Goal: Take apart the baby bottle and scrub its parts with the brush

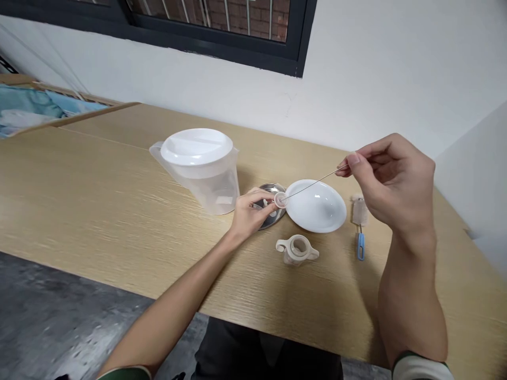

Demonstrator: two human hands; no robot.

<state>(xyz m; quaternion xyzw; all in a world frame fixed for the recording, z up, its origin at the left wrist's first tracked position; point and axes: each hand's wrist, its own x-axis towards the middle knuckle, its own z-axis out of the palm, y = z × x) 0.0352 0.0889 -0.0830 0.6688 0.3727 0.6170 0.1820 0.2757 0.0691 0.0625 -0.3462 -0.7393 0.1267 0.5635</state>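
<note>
My left hand [253,211] pinches a small round translucent piece [280,200] above the rim of a metal dish [269,221]. Raised at the right, my right hand [390,179] grips a thin wire-like rod [317,182] between thumb and fingers. The rod slants down to the left, and its far end meets the small round piece. Behind the rod sits a white bowl [322,208]. A small two-handled cup [298,250] stands in front of the bowl. What lies in the metal dish is partly hidden by my left hand.
A translucent lidded pitcher [214,182] stands left of the metal dish. A brush with a blue handle [360,246] lies right of the bowl. The wooden table [99,211] meets a white wall, and its front edge is near my legs.
</note>
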